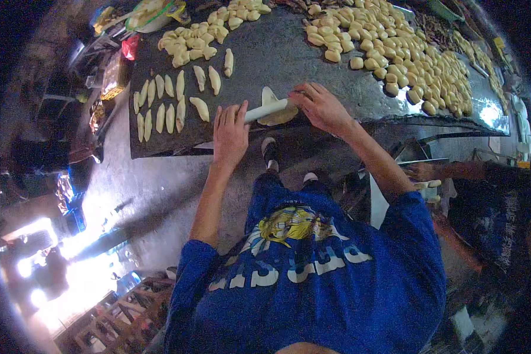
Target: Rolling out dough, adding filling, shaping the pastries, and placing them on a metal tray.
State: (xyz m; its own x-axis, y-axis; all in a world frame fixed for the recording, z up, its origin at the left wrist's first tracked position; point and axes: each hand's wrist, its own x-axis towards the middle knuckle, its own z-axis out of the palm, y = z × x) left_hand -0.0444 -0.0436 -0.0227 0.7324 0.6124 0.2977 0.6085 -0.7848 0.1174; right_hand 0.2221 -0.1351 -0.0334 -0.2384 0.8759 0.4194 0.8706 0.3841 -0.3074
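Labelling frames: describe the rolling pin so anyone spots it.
Start at the dark table. At its near edge, between left hand and right hand, the rolling pin lies across flattened dough. It's the straight whitish rod; the dough strips leftward taper.

I can't see either end of the rolling pin (266, 110): the left hand (230, 131) covers one, the right hand (323, 108) the other. The pin hides a strip of the flattened dough (280, 118). Beyond and right of the pin, the dough heap (389, 53) runs out of view; beyond and left, so does a green-rimmed basin (150, 23). Nearer and right, a co-worker's pale pieces (429, 184) are too small to tell.
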